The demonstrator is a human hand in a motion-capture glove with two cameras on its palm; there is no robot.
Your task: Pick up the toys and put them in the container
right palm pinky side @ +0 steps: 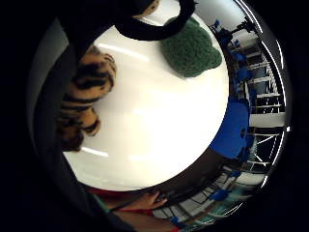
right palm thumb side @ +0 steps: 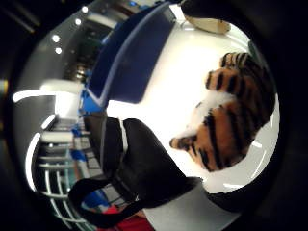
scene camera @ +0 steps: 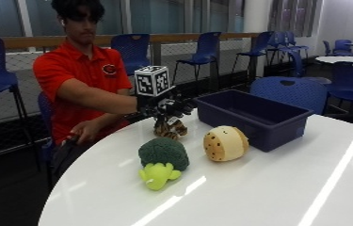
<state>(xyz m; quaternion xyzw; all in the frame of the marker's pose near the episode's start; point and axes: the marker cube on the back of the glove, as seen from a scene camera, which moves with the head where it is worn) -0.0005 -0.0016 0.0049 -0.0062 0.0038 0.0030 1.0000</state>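
Tiger toy (scene camera: 168,128) just under gloved right hand (scene camera: 170,107) — grip unclear, container (scene camera: 251,117) beside

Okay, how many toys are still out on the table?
3: a tiger under the gloved hand, a broccoli near the front, a round tan toy beside the bin. The bin's inside isn't fully visible.

No readable text; the red shirt (scene camera: 69,66) bears a round badge, perhaps a logo

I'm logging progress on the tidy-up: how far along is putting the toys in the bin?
Nothing looks done: no toy shows in the blue container, though its floor is hidden. In hand: the gloved right hand is over the tiger toy on the table; a grip isn't visible. Left: tiger, broccoli toy and round tan toy.
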